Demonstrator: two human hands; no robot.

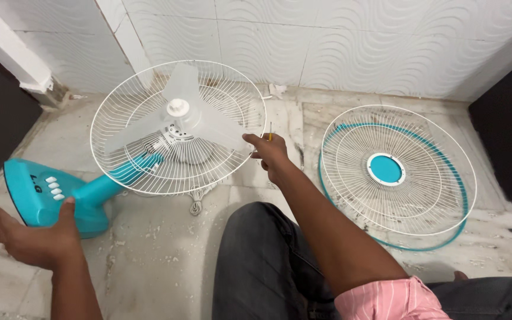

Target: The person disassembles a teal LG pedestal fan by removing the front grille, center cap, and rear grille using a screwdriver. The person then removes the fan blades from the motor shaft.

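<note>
Fingers of my right hand (272, 155) pinch a thin screwdriver (269, 131) beside the rear grille (120, 106) of the teal table fan (90, 192) lying on the floor. My left hand (31, 237) is open, thumb against the fan base (37, 192). Well apart at right lies the front grille (434, 178).

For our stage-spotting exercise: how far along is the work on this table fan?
Done: the front grille is off and lies flat on the floor. In hand: the left hand steadies the teal base; the right hand, holding a thin tool, touches the rear guard's rim. Left: the blades remain mounted on the hub.
</note>
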